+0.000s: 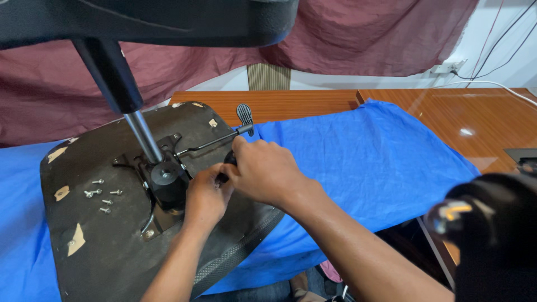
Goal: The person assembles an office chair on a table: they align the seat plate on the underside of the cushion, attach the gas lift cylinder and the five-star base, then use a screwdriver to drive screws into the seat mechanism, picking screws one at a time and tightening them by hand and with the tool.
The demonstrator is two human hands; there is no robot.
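Note:
An upturned office chair seat (106,246) lies on a blue cloth (358,162), its dark underside up. A black metal mechanism plate (165,182) with a gas lift column (126,95) stands bolted near its middle. My left hand (206,197) and my right hand (267,170) meet at the plate's right side, both closed around a small black tool handle (228,161). Just above my right hand a thin lever rod ends in a black paddle (244,116). Several loose silver screws (102,196) lie on the seat left of the plate.
A wooden table (458,117) carries the cloth, with a maroon drape (358,39) behind. A black chair part (495,240) looms at the lower right. The chair base (145,19) hangs across the top left. Cables (498,84) run at the right.

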